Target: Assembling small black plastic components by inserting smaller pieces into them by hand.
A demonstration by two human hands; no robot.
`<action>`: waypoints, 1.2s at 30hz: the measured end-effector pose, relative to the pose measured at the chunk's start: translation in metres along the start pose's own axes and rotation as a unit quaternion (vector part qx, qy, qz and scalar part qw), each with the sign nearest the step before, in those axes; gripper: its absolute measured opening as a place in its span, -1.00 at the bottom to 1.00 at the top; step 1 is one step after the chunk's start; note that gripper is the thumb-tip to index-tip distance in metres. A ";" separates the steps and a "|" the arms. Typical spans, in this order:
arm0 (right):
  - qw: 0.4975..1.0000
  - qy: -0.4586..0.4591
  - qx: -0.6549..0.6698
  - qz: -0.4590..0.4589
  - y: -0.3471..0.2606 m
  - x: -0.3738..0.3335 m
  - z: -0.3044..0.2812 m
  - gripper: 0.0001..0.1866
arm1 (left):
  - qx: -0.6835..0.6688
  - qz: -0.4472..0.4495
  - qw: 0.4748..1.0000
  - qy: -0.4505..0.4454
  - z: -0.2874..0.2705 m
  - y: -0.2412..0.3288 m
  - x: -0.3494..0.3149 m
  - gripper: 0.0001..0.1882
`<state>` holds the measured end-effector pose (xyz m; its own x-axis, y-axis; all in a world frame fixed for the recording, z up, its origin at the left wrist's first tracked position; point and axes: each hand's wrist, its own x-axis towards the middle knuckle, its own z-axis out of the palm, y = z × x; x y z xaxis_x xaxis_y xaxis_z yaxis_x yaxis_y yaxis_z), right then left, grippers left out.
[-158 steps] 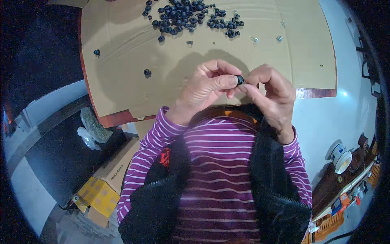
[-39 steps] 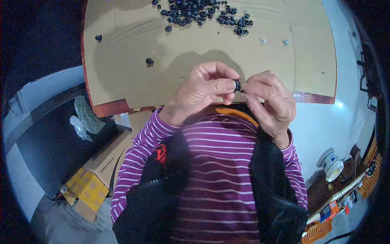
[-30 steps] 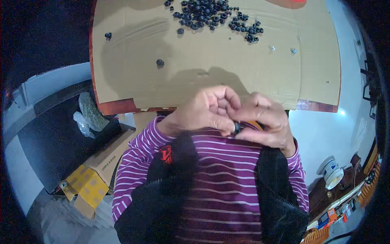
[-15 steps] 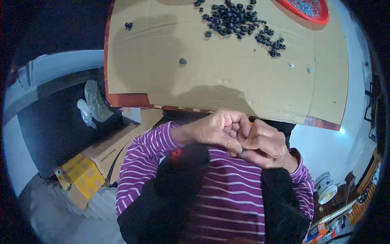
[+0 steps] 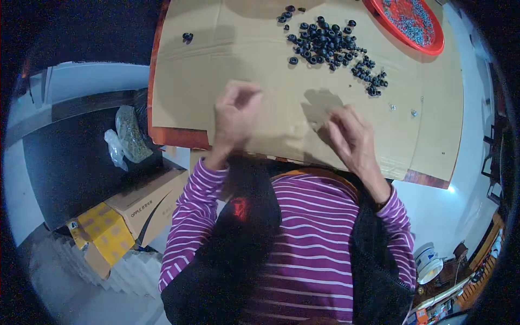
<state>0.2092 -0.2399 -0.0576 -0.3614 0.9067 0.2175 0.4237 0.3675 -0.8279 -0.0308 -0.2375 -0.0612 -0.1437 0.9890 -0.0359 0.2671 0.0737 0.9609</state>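
My left hand (image 5: 234,115) is over the cardboard sheet (image 5: 184,103), its fingers curled and smeared by motion. Whether it holds anything cannot be made out. Farther right, my right hand (image 5: 355,138) hovers above the sheet's near part with thumb and fingers drawn together. Whatever is between those fingertips is too small and blurred to name. Beyond the hands lies a loose pile of black round caps (image 5: 325,43), with smaller black pieces (image 5: 371,76) trailing off to its right. A pair of black caps (image 5: 187,37) sits alone at the far left.
A red tray (image 5: 437,49) with many small metal parts stands at the far right. Two small shiny pieces (image 5: 414,113) lie on the right of the sheet. Left of the table are filled plastic bags (image 5: 132,135), a cardboard box (image 5: 149,206) and a yellow-patterned box (image 5: 103,227).
My hands have parted from being together near my chest and moved forward over the cardboard. The single dark piece at left centre is no longer visible near my left hand. The view has shifted slightly.
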 end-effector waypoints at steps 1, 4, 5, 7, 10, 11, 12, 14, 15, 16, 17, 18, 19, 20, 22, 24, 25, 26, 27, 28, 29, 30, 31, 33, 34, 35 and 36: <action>1.000 0.002 -0.001 -0.001 0.000 0.014 0.004 -0.76 | 0.024 -0.023 0.998 0.059 -0.004 -0.008 0.006 -0.92; 0.957 0.053 -0.241 -0.150 0.002 0.060 0.020 -0.73 | 0.080 0.028 0.992 0.096 -0.007 -0.028 0.020 -0.91; 0.945 0.046 -0.283 -0.157 0.004 0.075 0.026 -0.73 | 0.078 0.030 0.992 0.094 -0.006 -0.029 0.022 -0.91; 0.928 0.053 -0.330 -0.165 0.013 0.095 0.041 -0.74 | 0.200 0.072 0.972 0.102 -0.002 -0.028 0.025 -0.93; 0.901 0.035 -0.393 -0.183 0.022 0.103 0.053 -0.78 | 0.279 0.160 0.942 0.097 -0.002 -0.024 0.030 -0.91; 0.892 0.014 -0.409 -0.193 0.024 0.103 0.054 -0.81 | 0.277 0.160 0.943 0.095 -0.003 -0.026 0.030 -0.91; 0.905 0.008 -0.380 -0.188 0.021 0.102 0.052 -0.86 | 0.253 0.144 0.952 0.091 -0.006 -0.030 0.029 -0.88; 0.924 0.036 -0.330 -0.191 0.021 0.094 0.047 -0.87 | 0.228 0.126 0.962 0.086 -0.006 -0.035 0.027 -0.85; 0.938 0.067 -0.282 -0.190 0.024 0.088 0.040 -0.88 | 0.193 0.127 0.968 0.097 -0.004 -0.035 0.028 -0.81; 0.952 0.071 -0.233 -0.183 0.029 0.081 0.033 -0.87 | 0.158 0.125 0.973 0.108 0.000 -0.031 0.029 -0.78; 0.983 0.062 -0.121 -0.123 0.033 0.071 0.022 -0.86 | 0.155 0.126 0.974 0.105 0.002 -0.025 0.026 -0.78; 0.997 0.055 -0.008 -0.057 0.026 0.060 0.010 -0.83 | 0.239 0.160 0.949 0.133 0.007 -0.008 0.023 -0.78; 0.968 0.028 0.195 0.152 0.013 0.049 0.002 -0.82 | 0.322 0.190 0.913 0.164 0.011 0.004 0.018 -0.78; 0.968 0.030 0.194 0.156 0.007 0.042 -0.004 -0.82 | 0.320 0.190 0.914 0.160 0.017 0.008 0.016 -0.78; 0.907 0.073 0.365 0.198 -0.002 0.029 -0.016 -0.83 | 0.059 0.145 0.988 -0.011 0.030 0.018 0.009 -0.79; 0.900 0.076 0.382 0.195 -0.006 0.015 -0.023 -0.81 | -0.063 0.018 0.992 -0.104 0.050 0.043 0.000 -0.80; 0.920 0.073 0.355 0.151 -0.006 0.010 -0.026 -0.80 | -0.180 -0.110 0.959 -0.189 0.059 0.051 -0.002 -0.80; 0.937 0.070 0.326 0.107 -0.007 0.004 -0.028 -0.78 | -0.179 -0.111 0.958 -0.193 0.067 0.053 -0.004 -0.80; 0.943 0.077 0.306 0.102 -0.009 0.000 -0.031 -0.77 | -0.278 -0.149 0.920 -0.234 0.074 0.053 -0.005 -0.80; 0.942 0.081 0.307 0.104 -0.009 -0.002 -0.035 -0.77 | -0.373 -0.186 0.868 -0.272 0.079 0.054 -0.006 -0.80; 0.966 0.086 0.242 0.044 -0.008 -0.004 -0.038 -0.77 | -0.370 -0.188 0.867 -0.275 0.083 0.054 -0.007 -0.80; 0.981 0.089 0.173 -0.015 -0.008 -0.006 -0.041 -0.76 | -0.409 -0.199 0.839 -0.299 0.086 0.053 -0.008 -0.78; 0.980 0.093 0.174 -0.012 -0.008 -0.008 -0.042 -0.76 | -0.447 -0.209 0.808 -0.322 0.090 0.052 -0.010 -0.76; 0.982 0.133 0.102 -0.086 -0.008 -0.010 -0.043 -0.75 | -0.437 -0.210 0.811 -0.329 0.093 0.053 -0.012 -0.75; 0.982 0.135 0.103 -0.085 -0.008 -0.011 -0.044 -0.75 | -0.428 -0.208 0.814 -0.333 0.095 0.053 -0.013 -0.75; 0.982 0.139 0.097 -0.087 -0.007 -0.013 -0.045 -0.74 | -0.426 -0.209 0.814 -0.333 0.097 0.052 -0.013 -0.75; 0.981 0.143 0.091 -0.090 -0.007 -0.014 -0.045 -0.74 | -0.436 -0.226 0.803 -0.339 0.098 0.050 -0.013 -0.74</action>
<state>0.2491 -0.2463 -0.0312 -0.1575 0.8609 0.4838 0.2092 0.5079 -0.8356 0.0782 -0.2344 -0.0397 0.5918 0.7508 -0.2932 -0.4766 0.6193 0.6239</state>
